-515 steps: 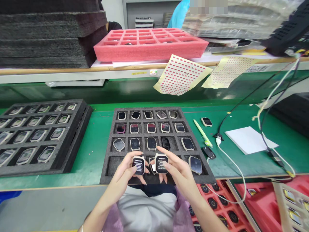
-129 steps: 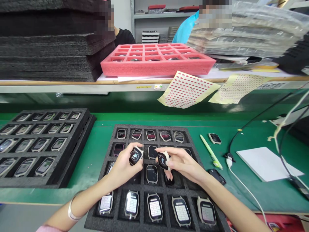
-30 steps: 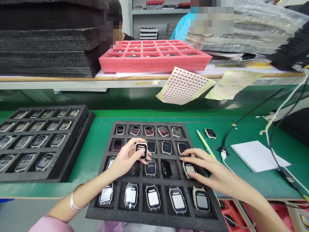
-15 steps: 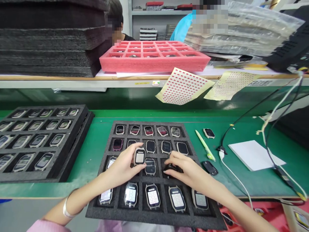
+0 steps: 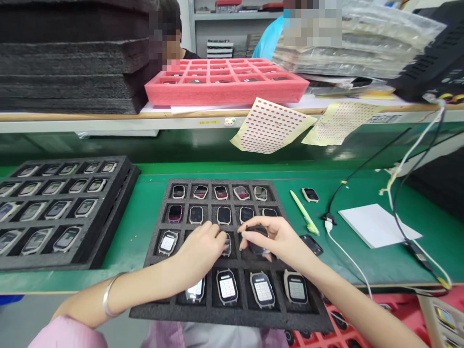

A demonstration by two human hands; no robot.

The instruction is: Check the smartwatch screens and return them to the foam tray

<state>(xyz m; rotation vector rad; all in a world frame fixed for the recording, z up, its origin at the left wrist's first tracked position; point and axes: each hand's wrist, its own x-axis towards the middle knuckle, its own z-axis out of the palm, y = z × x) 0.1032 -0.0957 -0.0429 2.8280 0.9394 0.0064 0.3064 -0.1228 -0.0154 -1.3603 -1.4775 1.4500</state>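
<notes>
Right hand [image 5: 286, 238] has its grip closed on a black device [image 5: 255, 248] at third row of the foam tray [image 5: 232, 315]. Left hand [image 5: 203, 247] curled nearby; contents hidden, can't tell its grip. Looks partway: five lit watches [image 5: 227, 286] visible, upper two rows' unlit watches [image 5: 224, 215] left.

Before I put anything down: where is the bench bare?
The green bench is nearly bare between the left tray and middle tray, and in a strip behind the middle tray. Right of that tray is crowded: green pen, loose watch, black device, white cable, white paper.
</notes>
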